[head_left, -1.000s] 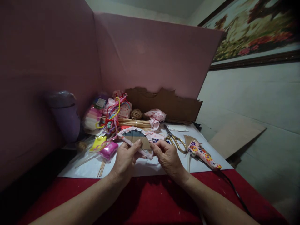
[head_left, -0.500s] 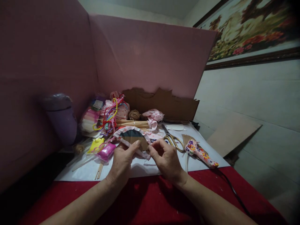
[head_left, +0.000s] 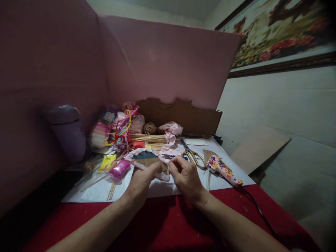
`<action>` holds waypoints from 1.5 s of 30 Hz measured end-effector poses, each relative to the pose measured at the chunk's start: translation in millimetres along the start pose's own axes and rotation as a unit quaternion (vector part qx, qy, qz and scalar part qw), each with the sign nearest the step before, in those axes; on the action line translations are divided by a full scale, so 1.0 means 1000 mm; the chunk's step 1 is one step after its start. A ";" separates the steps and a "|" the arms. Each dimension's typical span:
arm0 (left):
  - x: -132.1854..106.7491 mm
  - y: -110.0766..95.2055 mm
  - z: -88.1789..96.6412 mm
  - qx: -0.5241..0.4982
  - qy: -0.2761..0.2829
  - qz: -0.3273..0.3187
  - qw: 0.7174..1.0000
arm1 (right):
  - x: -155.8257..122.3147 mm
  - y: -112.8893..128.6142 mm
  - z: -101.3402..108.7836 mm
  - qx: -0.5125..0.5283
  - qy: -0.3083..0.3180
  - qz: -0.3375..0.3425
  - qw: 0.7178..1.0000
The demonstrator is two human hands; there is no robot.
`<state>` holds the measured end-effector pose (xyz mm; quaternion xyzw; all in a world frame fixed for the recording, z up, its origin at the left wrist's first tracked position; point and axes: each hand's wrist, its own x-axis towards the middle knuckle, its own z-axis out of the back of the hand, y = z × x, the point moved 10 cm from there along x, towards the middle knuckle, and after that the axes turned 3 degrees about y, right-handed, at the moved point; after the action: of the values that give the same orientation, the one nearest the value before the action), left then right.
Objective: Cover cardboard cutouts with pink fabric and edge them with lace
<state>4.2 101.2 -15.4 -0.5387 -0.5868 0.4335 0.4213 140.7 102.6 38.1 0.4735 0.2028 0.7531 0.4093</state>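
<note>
Both hands hold a fan-shaped cardboard piece [head_left: 147, 159] edged with pink patterned fabric, just above the white sheet [head_left: 162, 189]. My left hand [head_left: 141, 182] grips its lower left edge, thumb on top. My right hand [head_left: 185, 176] pinches the fabric trim at the piece's lower right corner, fingers closed. Gold-handled scissors [head_left: 193, 155] lie just right of my right hand, and a flower-patterned glue gun [head_left: 223, 170] rests further right, its black cord running over the red cloth [head_left: 168, 224].
Behind the hands lie bamboo skewers [head_left: 149, 138], a twine ball [head_left: 149, 128], coloured pipe cleaners [head_left: 123, 129], pink fabric scraps [head_left: 172, 130] and clay packets [head_left: 117, 168]. A purple container [head_left: 68, 131] stands at left. Torn cardboard [head_left: 183, 115] leans on the pink backdrop.
The fan-shaped piece has tilted down flatter toward the sheet. Both hands have closed in slightly around its lower edge.
</note>
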 end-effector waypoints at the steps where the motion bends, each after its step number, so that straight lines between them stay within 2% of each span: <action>1: 0.001 0.001 0.000 -0.017 -0.002 0.006 1.000 | 0.001 -0.004 0.004 0.018 -0.014 -0.010 1.000; 4: 0.001 0.006 -0.006 -0.073 0.012 0.040 0.996 | 0.006 -0.018 0.014 0.145 -0.042 -0.055 0.987; 7: 0.001 0.007 -0.006 -0.085 0.007 0.056 0.995 | 0.013 -0.027 0.017 0.301 -0.026 -0.104 0.948; 9: 0.001 0.008 -0.003 -0.083 -0.005 0.061 0.995 | 0.014 -0.029 0.016 0.369 0.000 -0.141 0.919; 15: 0.008 0.016 0.003 -0.096 -0.017 0.078 0.992 | -0.007 -0.018 0.018 0.469 0.067 -0.210 0.855; 18: 0.009 0.016 0.005 -0.093 -0.022 0.079 0.992 | -0.020 -0.013 0.024 0.472 0.075 -0.226 0.849; 21: 0.008 0.012 0.005 -0.085 -0.029 0.076 0.993 | -0.020 -0.020 0.054 0.424 0.032 -0.217 0.879; 24: 0.007 0.010 0.002 -0.082 -0.019 0.077 0.993 | -0.016 -0.042 0.109 0.302 -0.041 -0.209 0.929; 26: 0.008 0.011 0.002 -0.086 -0.017 0.079 0.993 | -0.017 -0.059 0.141 0.136 -0.045 -0.224 0.964; 27: 0.009 0.013 0.003 -0.086 -0.022 0.081 0.993 | -0.018 -0.066 0.152 0.011 -0.028 -0.227 0.973; 28: 0.010 0.015 0.004 -0.085 -0.027 0.085 0.992 | -0.017 -0.070 0.157 -0.121 0.005 -0.211 0.970; 30: 0.011 0.020 0.006 -0.081 -0.030 0.096 0.992 | -0.023 -0.088 0.150 -0.323 0.100 -0.206 0.918; 33: 0.012 0.023 0.006 -0.085 -0.028 0.107 0.990 | -0.034 -0.113 0.137 -0.379 0.134 -0.231 0.886; 37: 0.013 0.023 0.009 -0.106 -0.035 0.106 0.988 | -0.037 -0.128 0.130 -0.391 0.114 -0.245 0.880; 41: 0.014 0.025 0.004 -0.123 -0.006 0.108 0.986 | -0.036 -0.136 0.142 -0.380 0.093 -0.259 0.883; 45: 0.013 0.029 0.005 -0.106 -0.010 0.122 0.987 | -0.039 -0.137 0.158 -0.366 0.069 -0.271 0.888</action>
<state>6.2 115.5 -44.4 -0.6436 -0.5635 0.4224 0.2997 345.8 137.7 -4.2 0.1637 0.0605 0.6644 0.7267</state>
